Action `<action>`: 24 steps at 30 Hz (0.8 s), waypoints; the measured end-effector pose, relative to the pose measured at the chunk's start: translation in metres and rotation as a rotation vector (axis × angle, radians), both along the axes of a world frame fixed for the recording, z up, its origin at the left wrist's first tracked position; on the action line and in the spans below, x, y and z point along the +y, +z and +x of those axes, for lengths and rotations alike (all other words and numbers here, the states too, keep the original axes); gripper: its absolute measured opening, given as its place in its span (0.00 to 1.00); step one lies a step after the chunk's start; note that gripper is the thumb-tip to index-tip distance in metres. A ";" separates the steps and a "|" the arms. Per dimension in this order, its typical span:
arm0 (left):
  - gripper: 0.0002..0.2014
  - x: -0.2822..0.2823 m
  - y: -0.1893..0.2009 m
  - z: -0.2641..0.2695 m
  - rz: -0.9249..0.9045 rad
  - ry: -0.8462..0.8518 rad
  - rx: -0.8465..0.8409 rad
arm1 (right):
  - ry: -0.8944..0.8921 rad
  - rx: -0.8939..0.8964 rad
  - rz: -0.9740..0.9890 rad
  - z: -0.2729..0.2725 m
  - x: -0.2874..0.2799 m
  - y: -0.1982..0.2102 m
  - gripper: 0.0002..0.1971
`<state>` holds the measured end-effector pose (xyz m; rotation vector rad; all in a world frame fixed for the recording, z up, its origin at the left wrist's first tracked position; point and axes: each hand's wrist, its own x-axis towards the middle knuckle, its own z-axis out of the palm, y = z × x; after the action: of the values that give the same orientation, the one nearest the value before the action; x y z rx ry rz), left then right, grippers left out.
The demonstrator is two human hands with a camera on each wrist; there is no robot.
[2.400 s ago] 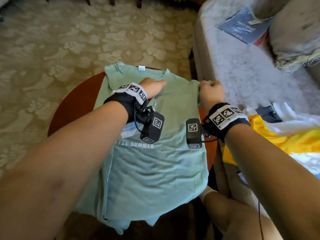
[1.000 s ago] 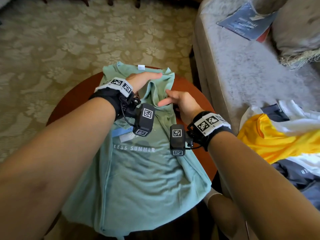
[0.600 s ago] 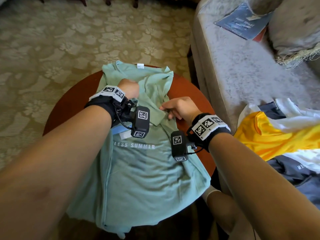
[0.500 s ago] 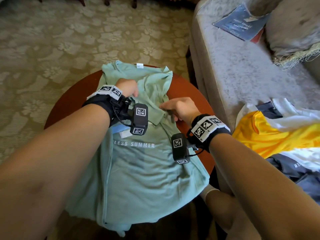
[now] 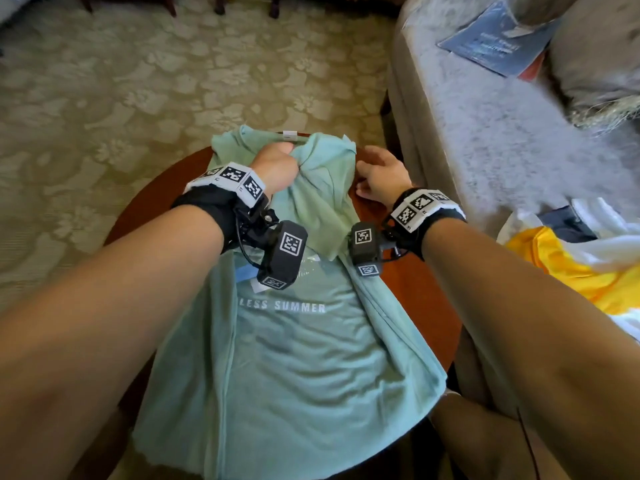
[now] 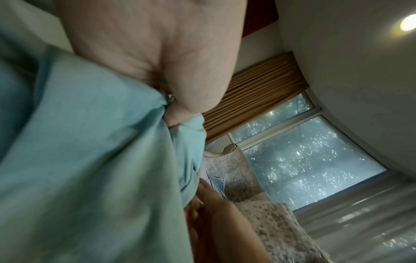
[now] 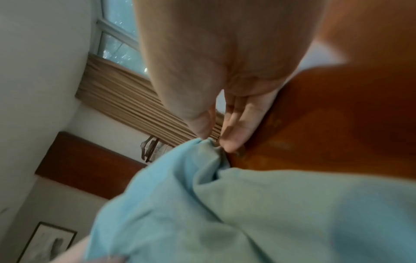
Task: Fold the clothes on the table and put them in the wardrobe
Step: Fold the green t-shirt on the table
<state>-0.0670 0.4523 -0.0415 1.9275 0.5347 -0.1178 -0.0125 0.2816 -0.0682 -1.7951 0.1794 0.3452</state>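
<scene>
A mint-green t-shirt [image 5: 294,358] with "LESS SUMMER" print lies front up on a round brown table [image 5: 426,296], its right sleeve folded inward. My left hand [image 5: 289,157] grips a bunch of the fabric just below the collar; the left wrist view shows the cloth [image 6: 90,160] gathered in that fist [image 6: 173,113]. My right hand [image 5: 362,178] is at the shirt's right shoulder edge. In the right wrist view its thumb and fingers [image 7: 213,140] pinch the cloth's edge [image 7: 247,213] just above the tabletop [image 7: 337,124].
A grey sofa [image 5: 502,133] stands close on the right, with a blue booklet [image 5: 495,46] and a cushion [image 5: 595,57] on it. A pile of yellow, white and dark clothes [image 5: 571,258] lies on its near end. Patterned carpet [image 5: 138,98] surrounds the table.
Both hands have moved up toward the collar end. The left hand went from lying on the shirt to gripping bunched cloth; the right hand shifted from the folded sleeve to the shoulder edge.
</scene>
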 end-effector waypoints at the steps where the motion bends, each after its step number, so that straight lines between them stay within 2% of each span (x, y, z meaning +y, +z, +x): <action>1: 0.11 0.004 -0.005 0.000 -0.010 -0.013 0.006 | -0.015 0.009 0.042 0.005 0.004 0.000 0.18; 3: 0.06 0.010 -0.012 -0.004 -0.064 -0.044 0.062 | -0.023 0.015 0.079 0.015 0.010 0.001 0.12; 6: 0.25 0.017 -0.008 -0.014 -0.224 -0.054 0.151 | -0.006 0.021 0.070 0.026 0.015 0.002 0.04; 8: 0.25 0.019 -0.002 -0.017 -0.261 -0.107 0.159 | -0.028 0.015 0.068 0.031 0.015 0.003 0.10; 12: 0.33 0.023 0.012 -0.025 -0.240 -0.306 0.265 | -0.167 -0.050 0.102 0.038 0.013 0.010 0.06; 14: 0.32 0.029 0.012 -0.025 -0.234 -0.348 0.308 | -0.242 -0.098 0.183 0.044 0.016 0.016 0.06; 17: 0.23 0.033 0.008 -0.023 -0.186 -0.287 0.284 | -0.317 -0.130 0.203 0.053 0.019 0.023 0.06; 20: 0.22 0.037 -0.003 -0.015 0.013 -0.111 0.166 | -0.253 -0.122 0.034 0.055 0.018 0.014 0.03; 22: 0.21 0.037 -0.009 -0.010 0.148 -0.029 0.053 | -0.169 -0.056 -0.058 0.049 0.013 0.006 0.10; 24: 0.17 0.034 -0.012 -0.006 0.196 0.009 -0.012 | -0.140 -0.015 -0.064 0.041 0.005 0.000 0.12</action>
<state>-0.0728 0.4863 -0.0537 2.1147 0.5643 -0.0491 0.0282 0.2862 -0.0680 -1.8360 0.3068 0.2283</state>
